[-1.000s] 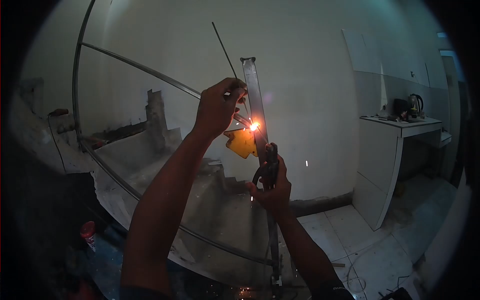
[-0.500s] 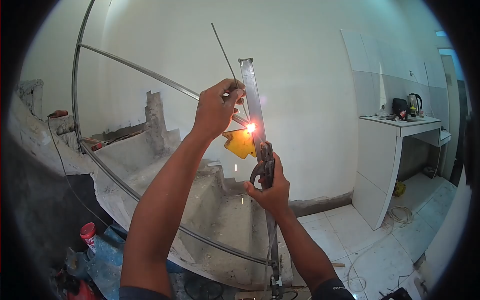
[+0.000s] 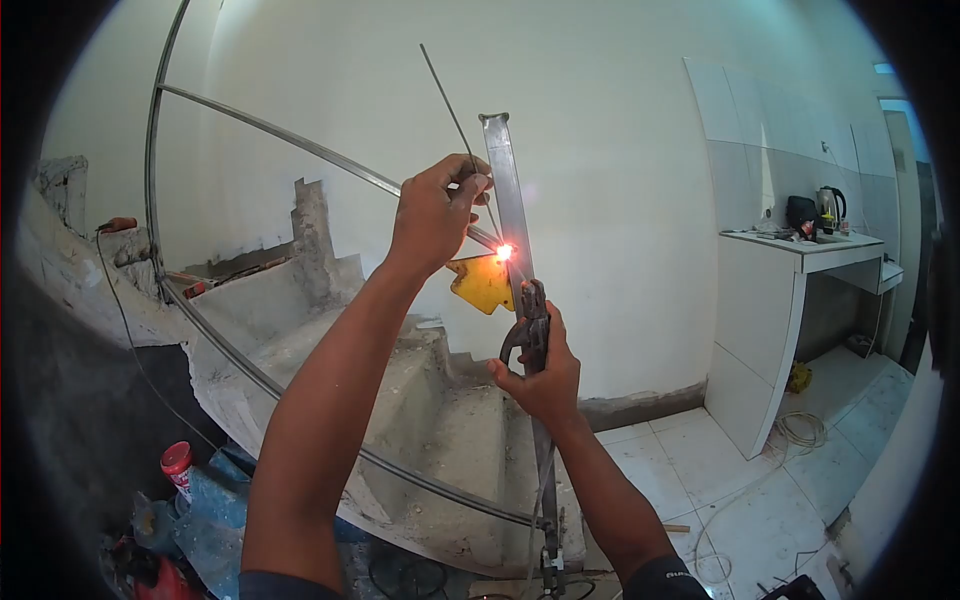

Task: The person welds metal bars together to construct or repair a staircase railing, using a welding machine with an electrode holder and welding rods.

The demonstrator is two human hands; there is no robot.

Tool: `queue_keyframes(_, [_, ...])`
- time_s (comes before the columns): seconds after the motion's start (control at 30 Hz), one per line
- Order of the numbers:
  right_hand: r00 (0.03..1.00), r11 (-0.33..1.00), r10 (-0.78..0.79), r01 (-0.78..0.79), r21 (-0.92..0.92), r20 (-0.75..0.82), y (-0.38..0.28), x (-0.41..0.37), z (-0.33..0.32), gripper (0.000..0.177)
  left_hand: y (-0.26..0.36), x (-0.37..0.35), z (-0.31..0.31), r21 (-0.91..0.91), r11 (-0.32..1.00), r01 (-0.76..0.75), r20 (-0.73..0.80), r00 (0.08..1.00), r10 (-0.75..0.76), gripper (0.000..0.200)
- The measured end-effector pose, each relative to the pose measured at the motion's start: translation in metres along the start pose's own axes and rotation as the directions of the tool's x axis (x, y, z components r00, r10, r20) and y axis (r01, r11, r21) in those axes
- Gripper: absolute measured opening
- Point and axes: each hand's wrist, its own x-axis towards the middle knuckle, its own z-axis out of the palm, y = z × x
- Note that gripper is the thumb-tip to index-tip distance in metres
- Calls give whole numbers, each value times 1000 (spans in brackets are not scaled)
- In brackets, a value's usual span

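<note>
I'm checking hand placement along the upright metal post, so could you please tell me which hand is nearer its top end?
Left. The left hand is a little below the top end, to its left; the right hand is much lower, around the dark holder.

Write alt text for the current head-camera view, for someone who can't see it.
Two bare hands work at a glowing weld point on an upright metal post: the left hand holds a thin rod, the right hand a dark electrode holder. Behind are rough concrete steps and a pale wall.
</note>
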Motion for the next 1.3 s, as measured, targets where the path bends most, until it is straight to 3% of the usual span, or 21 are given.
queue_keyframes(0.13, [1000, 998, -10, 11, -56, 13, -3, 0, 1, 104, -1, 1, 1, 0, 1000, -19, -7, 1000, 19, 17])
queue_keyframes(0.2, [993, 974, 104, -114, 194, 62, 0, 0, -2, 99, 1, 0, 1, 2, 1000, -21, -3, 1000, 21, 17])
queue_keyframes(0.23, [992, 974, 106, -116, 194, 63, 0, 2, -7, 99, 1, 0, 1, 3, 1000, -25, 1, 1000, 25, 16])
queue_keyframes(0.3, [847, 623, 378, -532, 574, 375, -5, 9, -22, 94, 2, 0, 2, 16, 1000, -27, 4, 1000, 27, 16])
queue_keyframes(0.33, [847, 623, 376, -532, 573, 377, -13, 9, -23, 94, 2, 1, 1, 29, 999, -30, 5, 1000, 30, 16])
queue_keyframes(0.37, [955, 940, 234, -271, 209, 184, -24, 7, -23, 90, 1, 1, 1, 30, 999, -28, 4, 1000, 28, 16])
queue_keyframes(0.4, [997, 967, -4, 24, -253, 79, -31, 6, -23, 85, -1, 3, 1, 37, 999, -26, -9, 1000, 27, 16])
queue_keyframes(0.53, [985, 819, -149, 174, -547, 90, -35, 13, -30, 84, -6, 5, 3, 146, 982, -120, -27, 992, 125, 16])
queue_keyframes(0.57, [940, 950, 278, -299, 85, 200, -31, 22, -41, 84, -5, 6, 2, 150, 981, -120, -33, 991, 126, 16])
queue_keyframes(0.6, [704, 442, 475, -709, 549, 528, -29, 26, -47, 85, -4, 6, 3, 169, 976, -139, -38, 988, 148, 16])
queue_keyframes(0.63, [702, 439, 477, -712, 548, 530, -29, 22, -44, 85, -4, 5, 5, 185, 970, -156, -38, 985, 166, 16])
queue_keyframes(0.7, [887, 859, 372, -441, 261, 274, -36, 15, -34, 88, -2, 6, 4, 199, 973, -119, -33, 991, 128, 16])
queue_keyframes(0.73, [984, 969, 134, -106, -221, 118, -52, 8, -32, 86, 0, 6, 3, 211, 974, -84, -31, 995, 93, 16])
queue_keyframes(0.77, [984, 970, 136, -108, -220, 118, -51, 9, -28, 86, 0, 6, 1, 212, 974, -83, -29, 995, 91, 16])
queue_keyframes(0.83, [983, 843, -176, 178, -508, 52, -46, 10, -25, 89, 0, 5, 0, 239, 968, -82, -45, 994, 96, 16])
queue_keyframes(0.87, [992, 988, 117, -111, -110, 48, -47, 12, -28, 92, 0, 5, 0, 239, 968, -84, -48, 994, 98, 16])
queue_keyframes(0.9, [992, 988, 113, -107, -107, 52, -41, 11, -27, 92, 0, 4, -2, 203, 976, -74, -43, 995, 85, 17])
queue_keyframes(0.97, [951, 899, 302, -262, 352, -64, -15, 8, -21, 94, 1, 6, -7, 168, 983, -71, -39, 996, 79, 17])
queue_keyframes(1.03, [954, 897, 293, -255, 362, -55, -1, -3, -17, 96, 2, 6, -13, 49, 998, -47, -88, 995, 51, 17])
queue_keyframes(1.1, [993, 977, 116, -117, 179, 18, -2, -9, -12, 98, 7, 8, -18, 41, 997, -60, -107, 992, 64, 17])
queue_keyframes(1.3, [999, 988, 42, -42, 148, 4, 3, -8, 5, 98, 3, 0, -28, 55, 996, -67, -123, 990, 73, 18])
